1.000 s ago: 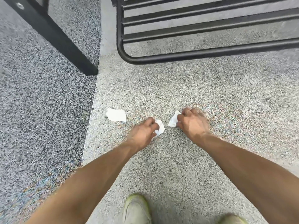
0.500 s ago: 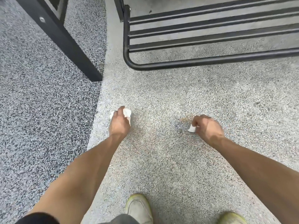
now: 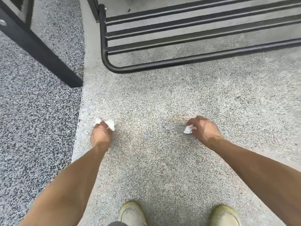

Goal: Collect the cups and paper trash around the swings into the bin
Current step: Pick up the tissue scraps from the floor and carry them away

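I am bent over a pale speckled floor, a fine pebbled surface in light grey. To my left it meets a darker grey-and-black speckled surface along a straight pale edge. A black post slants down across that darker ground and ends right at the seam. Ahead of me stands a black metal frame with a rounded lower corner and several horizontal bars above it.

My left hand is low by the seam, its fingers curled around crumpled white paper that sticks out on both sides of the knuckles. My right hand is well apart from it, over the pale floor, curled round a small white paper wad that pokes out on the thumb side. I cannot tell whether either paper touches the ground.

At the bottom edge show my two worn shoes, yellow-green at the rims, both on the pale floor.
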Action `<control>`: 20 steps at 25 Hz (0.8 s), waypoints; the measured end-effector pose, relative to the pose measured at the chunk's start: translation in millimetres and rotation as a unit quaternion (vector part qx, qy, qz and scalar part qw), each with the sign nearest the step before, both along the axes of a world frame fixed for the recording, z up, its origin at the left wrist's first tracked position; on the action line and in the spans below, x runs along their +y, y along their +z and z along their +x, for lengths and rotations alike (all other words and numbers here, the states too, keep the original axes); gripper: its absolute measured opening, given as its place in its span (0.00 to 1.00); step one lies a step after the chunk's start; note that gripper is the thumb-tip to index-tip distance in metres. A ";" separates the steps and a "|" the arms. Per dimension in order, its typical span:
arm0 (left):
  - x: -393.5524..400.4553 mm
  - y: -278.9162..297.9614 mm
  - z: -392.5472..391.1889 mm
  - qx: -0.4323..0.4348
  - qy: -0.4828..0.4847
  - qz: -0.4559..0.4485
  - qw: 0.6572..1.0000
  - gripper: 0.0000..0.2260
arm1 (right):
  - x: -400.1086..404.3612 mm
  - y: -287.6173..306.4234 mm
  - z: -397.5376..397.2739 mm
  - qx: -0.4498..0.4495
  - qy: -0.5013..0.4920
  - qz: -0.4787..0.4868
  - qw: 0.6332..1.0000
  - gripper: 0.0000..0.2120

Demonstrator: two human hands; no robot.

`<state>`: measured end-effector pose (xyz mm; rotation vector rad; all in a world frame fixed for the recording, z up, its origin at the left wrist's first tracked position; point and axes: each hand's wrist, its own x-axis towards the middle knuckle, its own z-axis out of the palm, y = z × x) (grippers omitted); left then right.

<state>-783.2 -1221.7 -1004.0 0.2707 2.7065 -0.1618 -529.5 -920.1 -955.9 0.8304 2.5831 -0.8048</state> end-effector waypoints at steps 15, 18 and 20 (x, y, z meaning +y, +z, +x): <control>243.3 45.4 135.1 -0.107 -0.346 0.197 0.911 0.07 | 118.4 29.9 277.3 -0.063 -0.480 0.096 0.870 0.09; 279.2 41.4 181.4 -0.135 -0.370 0.212 0.895 0.09 | 112.6 14.7 323.6 -0.061 -0.594 0.080 0.799 0.08; 296.9 37.7 207.2 -0.136 -0.379 0.226 0.887 0.10 | 106.3 5.5 340.2 -0.066 -0.627 0.067 0.774 0.07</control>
